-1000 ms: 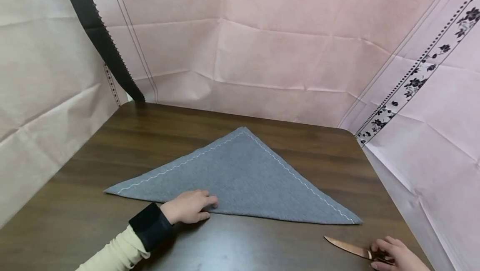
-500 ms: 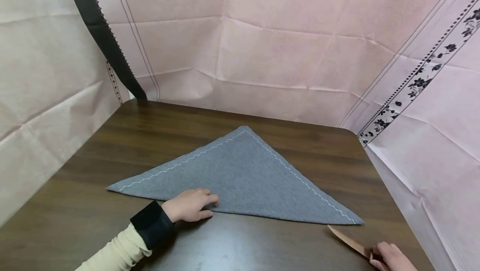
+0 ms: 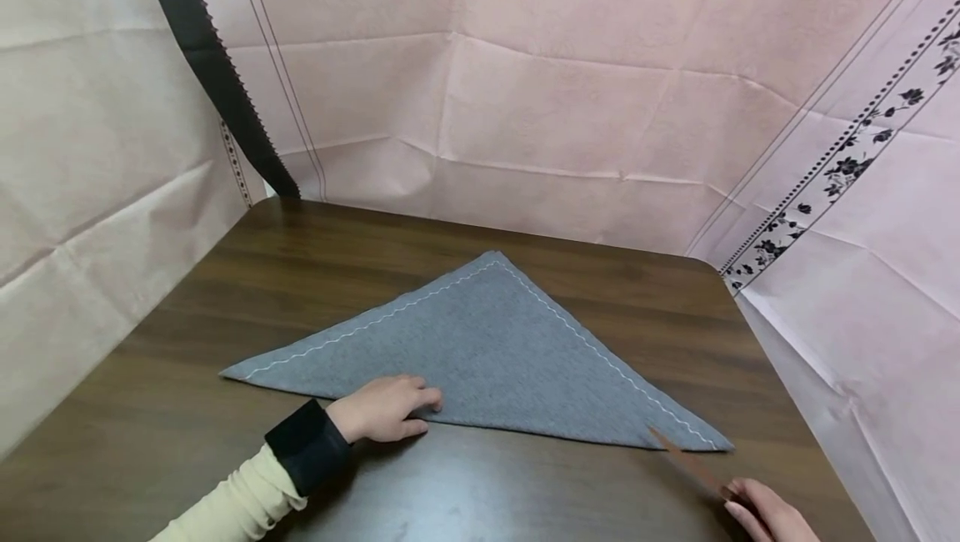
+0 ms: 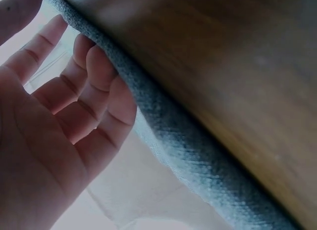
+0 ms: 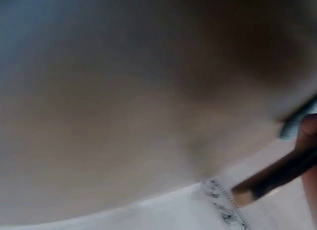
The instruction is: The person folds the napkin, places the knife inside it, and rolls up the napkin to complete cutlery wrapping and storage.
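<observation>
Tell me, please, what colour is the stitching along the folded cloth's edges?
White, a wavy line on the grey cloth; clearest in the head view.

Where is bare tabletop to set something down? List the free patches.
Bare dark wooden table behind the grey triangular folded cloth, also left of it. The near edge is crowded: left hand on the cloth, right hand holding a copper-coloured knife.

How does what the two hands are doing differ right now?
The left hand rests on the near folded edge of the gray cloth, its fingers relaxed; the right hand grips a copper-coloured knife. The left hand sits mid-table in full view; the right is partly cut off at the frame's bottom corner. Both are low over the wooden table.
</observation>
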`<move>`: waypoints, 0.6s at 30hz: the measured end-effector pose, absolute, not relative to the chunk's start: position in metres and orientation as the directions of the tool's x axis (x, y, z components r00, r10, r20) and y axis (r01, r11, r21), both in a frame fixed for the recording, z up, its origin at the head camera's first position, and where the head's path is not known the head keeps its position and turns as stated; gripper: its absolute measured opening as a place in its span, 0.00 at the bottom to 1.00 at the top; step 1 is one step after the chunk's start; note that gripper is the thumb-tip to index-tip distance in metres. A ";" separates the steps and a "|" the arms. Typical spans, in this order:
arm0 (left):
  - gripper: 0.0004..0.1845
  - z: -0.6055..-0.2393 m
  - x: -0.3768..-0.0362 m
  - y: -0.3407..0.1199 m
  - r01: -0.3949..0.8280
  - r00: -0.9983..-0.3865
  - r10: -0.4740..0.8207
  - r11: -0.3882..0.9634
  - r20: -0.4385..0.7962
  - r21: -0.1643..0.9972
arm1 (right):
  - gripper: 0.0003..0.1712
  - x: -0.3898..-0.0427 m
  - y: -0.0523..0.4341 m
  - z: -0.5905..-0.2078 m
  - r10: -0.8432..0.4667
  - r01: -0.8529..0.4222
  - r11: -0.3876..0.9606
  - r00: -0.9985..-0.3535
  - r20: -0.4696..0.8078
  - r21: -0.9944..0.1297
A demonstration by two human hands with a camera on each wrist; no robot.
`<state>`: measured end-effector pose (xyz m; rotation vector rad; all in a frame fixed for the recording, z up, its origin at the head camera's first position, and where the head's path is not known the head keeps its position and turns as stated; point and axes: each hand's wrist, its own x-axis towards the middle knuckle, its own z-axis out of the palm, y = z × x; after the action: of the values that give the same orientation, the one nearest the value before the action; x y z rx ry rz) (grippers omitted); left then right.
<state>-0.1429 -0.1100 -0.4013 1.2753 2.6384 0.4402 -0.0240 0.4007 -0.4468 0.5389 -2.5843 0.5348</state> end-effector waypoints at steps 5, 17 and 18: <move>0.08 -0.403 -0.143 -0.110 0.737 -0.614 0.789 0.582 -0.019 0.344 | 0.15 -0.037 0.377 -0.417 -0.403 -0.565 0.781 -0.781 0.477 -0.265; 0.09 -0.401 -0.146 -0.122 0.700 -0.660 0.750 0.599 0.033 0.388 | 0.14 -0.089 0.295 -0.370 -0.524 -0.662 0.716 -0.719 0.456 -0.221; 0.09 -0.401 -0.146 -0.124 0.695 -0.669 0.743 0.607 0.037 0.385 | 0.13 -0.093 0.288 -0.369 -0.528 -0.662 0.713 -0.723 0.445 -0.230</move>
<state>-0.1462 -0.1239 -0.4006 1.2143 2.7005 0.5647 -0.0929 0.2877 -0.3693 0.9276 -2.5726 0.5389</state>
